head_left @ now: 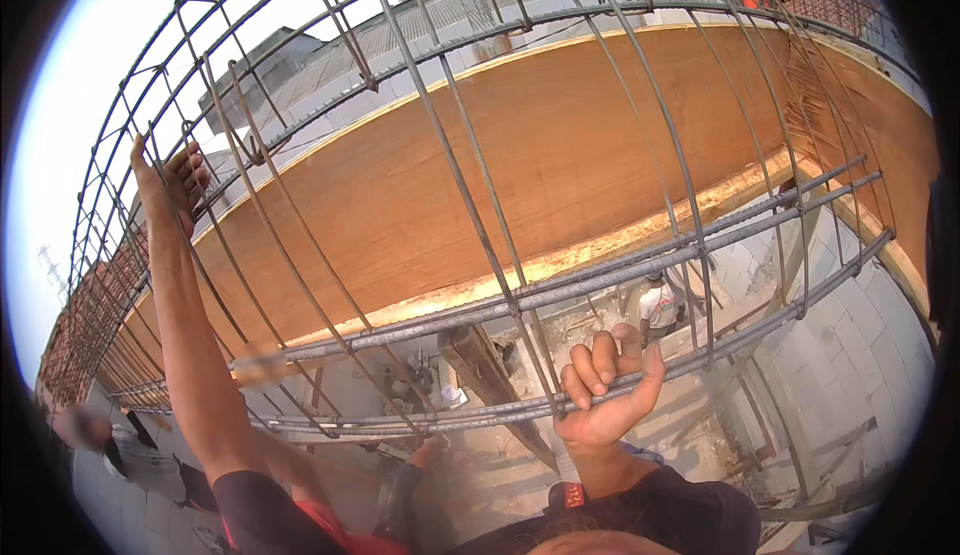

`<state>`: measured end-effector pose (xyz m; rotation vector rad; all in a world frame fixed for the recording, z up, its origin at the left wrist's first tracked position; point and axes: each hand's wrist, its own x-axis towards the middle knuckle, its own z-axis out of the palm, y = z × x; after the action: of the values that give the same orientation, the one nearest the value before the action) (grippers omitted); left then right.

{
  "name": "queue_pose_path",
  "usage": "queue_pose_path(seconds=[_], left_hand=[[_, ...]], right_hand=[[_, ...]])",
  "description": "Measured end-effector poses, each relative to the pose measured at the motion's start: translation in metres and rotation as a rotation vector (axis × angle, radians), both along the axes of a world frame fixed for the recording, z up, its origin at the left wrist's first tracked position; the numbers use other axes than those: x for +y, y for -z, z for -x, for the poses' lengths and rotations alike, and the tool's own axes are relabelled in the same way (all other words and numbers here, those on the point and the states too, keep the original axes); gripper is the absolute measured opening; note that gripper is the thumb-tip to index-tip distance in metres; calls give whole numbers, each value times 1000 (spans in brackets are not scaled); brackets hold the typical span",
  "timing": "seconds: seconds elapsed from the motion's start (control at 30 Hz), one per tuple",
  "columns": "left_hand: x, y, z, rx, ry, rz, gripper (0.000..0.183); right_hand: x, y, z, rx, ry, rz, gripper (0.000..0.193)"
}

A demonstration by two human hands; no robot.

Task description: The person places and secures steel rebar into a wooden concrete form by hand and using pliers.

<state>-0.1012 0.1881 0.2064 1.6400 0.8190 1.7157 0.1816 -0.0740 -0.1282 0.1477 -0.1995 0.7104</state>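
Observation:
A long rebar cage (pixel 470 307) of lengthwise steel bars and thin bent stirrups stretches across the view in front of me. My right hand (pixel 608 387) is closed round the cage's lower bar, fingers curled over it and thumb pointing up. Raised at the far left, my left hand (pixel 178 183) is among the stirrups, its thumb apart from the half-bent fingers. It seems to rest against the cage; the stirrups partly hide its fingers. Behind the bars stands a brown plywood formwork panel (pixel 520 145) with a timber strip (pixel 440 293) along its bottom edge.
Below the cage a person in a white shirt (pixel 660 305) stands at ground level. Another person (pixel 140 455) is at lower left. A timber post (pixel 490 385) rises underneath. A grey block wall (pixel 850 375) is at right, and roofs (pixel 330 80) lie beyond.

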Motion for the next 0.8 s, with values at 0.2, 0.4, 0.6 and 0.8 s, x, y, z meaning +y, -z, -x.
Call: queue_pose_path(seconds=[0.2, 0.4, 0.6, 0.8], left_hand=[[-5, 3, 4, -11, -127, 19, 98], [-78, 42, -78, 3, -385, -828, 40], [-123, 46, -199, 457, -130, -629, 45], [-103, 23, -251, 30, 516, -16, 97]], right_hand=[[5, 3, -3, -46, -44, -7, 46], [-6, 30, -17, -284, -39, 264, 56], [-89, 32, -60, -870, -286, 655, 56], [-184, -61, -116, -1297, 203, 648, 32]])
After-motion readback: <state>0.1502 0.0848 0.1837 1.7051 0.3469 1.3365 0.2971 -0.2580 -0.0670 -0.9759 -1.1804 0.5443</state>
